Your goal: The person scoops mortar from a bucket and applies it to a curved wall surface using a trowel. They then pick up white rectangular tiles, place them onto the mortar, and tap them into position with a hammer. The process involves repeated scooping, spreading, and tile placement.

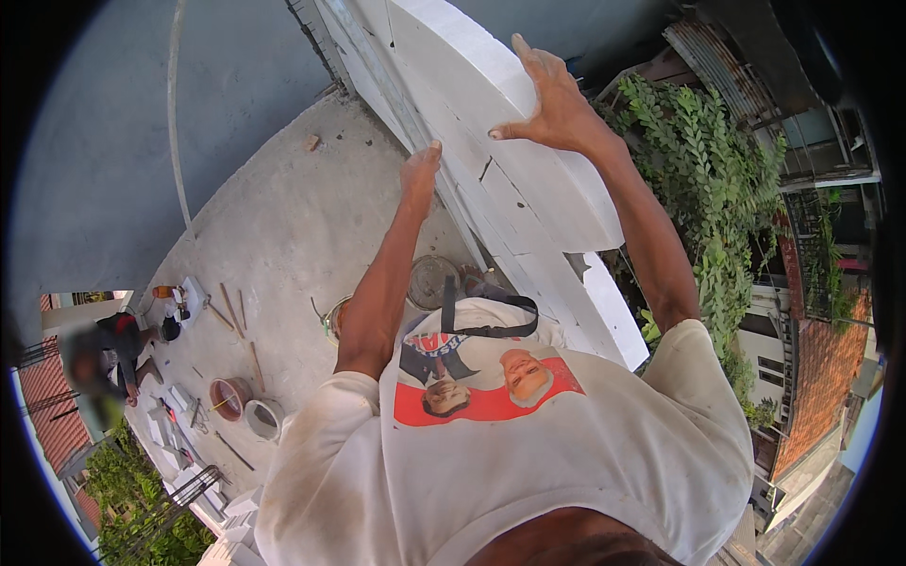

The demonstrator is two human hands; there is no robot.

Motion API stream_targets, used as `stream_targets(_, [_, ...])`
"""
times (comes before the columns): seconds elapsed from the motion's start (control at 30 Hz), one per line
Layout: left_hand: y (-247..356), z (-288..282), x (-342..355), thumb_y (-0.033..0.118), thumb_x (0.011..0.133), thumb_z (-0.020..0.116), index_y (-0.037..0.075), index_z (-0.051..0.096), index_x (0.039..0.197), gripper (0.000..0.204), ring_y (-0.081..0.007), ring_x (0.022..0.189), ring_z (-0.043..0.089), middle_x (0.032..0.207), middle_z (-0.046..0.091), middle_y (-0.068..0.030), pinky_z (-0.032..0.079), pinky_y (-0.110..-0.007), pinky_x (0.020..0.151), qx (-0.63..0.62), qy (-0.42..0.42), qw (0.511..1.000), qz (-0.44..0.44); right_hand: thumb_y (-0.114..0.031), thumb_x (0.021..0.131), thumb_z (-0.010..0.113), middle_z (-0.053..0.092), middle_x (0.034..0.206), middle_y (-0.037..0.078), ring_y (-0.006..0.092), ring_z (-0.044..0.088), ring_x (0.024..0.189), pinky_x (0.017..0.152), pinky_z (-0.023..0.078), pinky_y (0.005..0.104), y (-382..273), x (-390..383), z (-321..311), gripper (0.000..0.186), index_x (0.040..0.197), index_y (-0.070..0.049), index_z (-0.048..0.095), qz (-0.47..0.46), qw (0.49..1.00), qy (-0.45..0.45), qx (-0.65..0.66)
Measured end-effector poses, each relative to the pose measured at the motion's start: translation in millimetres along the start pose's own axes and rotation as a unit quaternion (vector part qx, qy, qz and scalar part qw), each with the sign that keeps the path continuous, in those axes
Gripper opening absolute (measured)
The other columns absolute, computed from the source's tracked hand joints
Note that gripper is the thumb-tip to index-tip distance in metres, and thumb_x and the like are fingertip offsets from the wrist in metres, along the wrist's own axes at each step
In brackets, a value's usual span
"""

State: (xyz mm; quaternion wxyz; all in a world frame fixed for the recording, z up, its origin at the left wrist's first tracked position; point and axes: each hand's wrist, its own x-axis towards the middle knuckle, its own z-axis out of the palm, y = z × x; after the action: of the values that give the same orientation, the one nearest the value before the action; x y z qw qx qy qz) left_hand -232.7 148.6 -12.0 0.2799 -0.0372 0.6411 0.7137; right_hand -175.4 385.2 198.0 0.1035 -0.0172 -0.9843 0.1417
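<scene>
Shirt: nearest us is our white, short-sleeved fabric shirt [528,462] with a red printed panel, below both sets of fingers.
Right fingers [526,57]: spread wide, thumb well apart, at the top edge of the white, flat-sided block wall [453,85]; we judge that this splay suits a broad edge too thick to pinch.
Left fingers [432,154]: bunched together at the long, grey, straight bar [376,75]; we cannot tell whether they pinch it.
Wall: directly under the right fingers, just beside the left ones.
Bar: along the wall's inner face, perhaps steadied there by the left fingers.
Bucket: the round, grey bucket [433,283] sits below the left fingers on the grey concrete floor [283,212], probably for easy reach.
</scene>
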Motion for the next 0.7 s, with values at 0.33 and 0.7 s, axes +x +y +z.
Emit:
stream_targets(0.33, [-267.7,-197.0,-184.9,0.049,0.099,0.066,-0.005,0.071,0.117,0.057,-0.0262,0.096,0.065,0.106,0.073,-0.0171,0.051,-0.045,0.084,0.396,-0.332,0.834,-0.194,-0.02,0.091,0.079,0.065,0.131,0.019,0.0391,0.064,0.119,0.101,0.054,0.0458,-140.8,-172.0,41.5,0.053,0.141,-0.011,0.062,0.006,0.978,-0.007,0.211])
stream_targets(0.7, [-241.9,-147.5,-270.8,0.05,0.097,0.067,0.007,0.075,0.126,0.053,-0.0215,0.094,0.07,0.107,0.076,-0.0095,0.056,-0.04,0.08,0.523,-0.466,0.642,-0.312,-0.064,0.086,0.075,0.076,0.079,0.013,0.0263,0.071,0.081,0.079,0.054,0.0404,-72.7,-650.5,167.2,0.06,0.076,-0.005,0.08,0.685,0.67,-0.094,0.27])
